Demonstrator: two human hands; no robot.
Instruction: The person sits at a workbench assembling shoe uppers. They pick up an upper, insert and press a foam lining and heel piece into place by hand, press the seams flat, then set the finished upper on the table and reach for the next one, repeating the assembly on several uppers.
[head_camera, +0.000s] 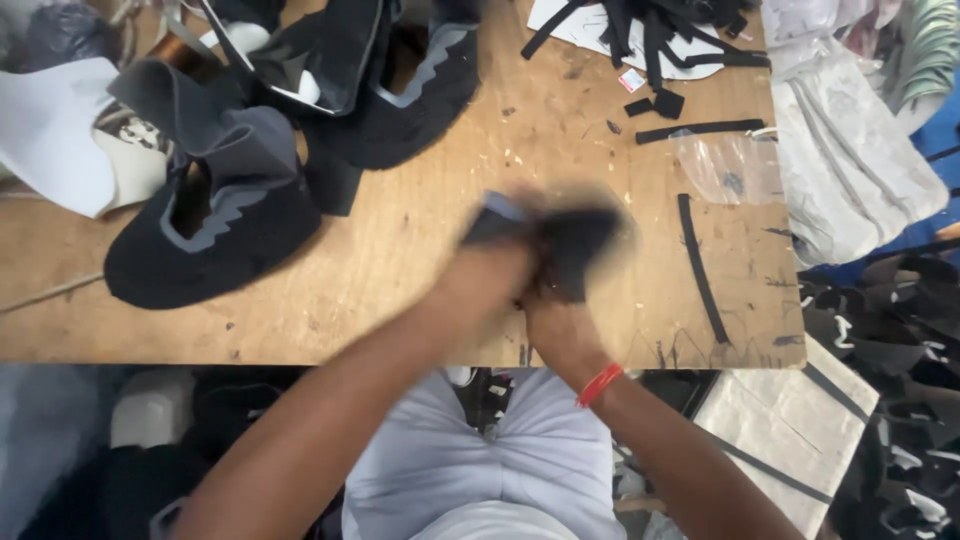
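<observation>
Both the left hand and right hand clutch a blurred black shoe upper over the wooden table; it looks light and floppy, best gripped at its edges.

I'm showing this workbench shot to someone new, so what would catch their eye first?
First, the two hands, left hand and right hand, meeting at the table's middle around a motion-blurred black fabric piece. Next, the heap of black and grey shoe uppers at the far left of the wooden table. A red wristband marks the right wrist.
</observation>
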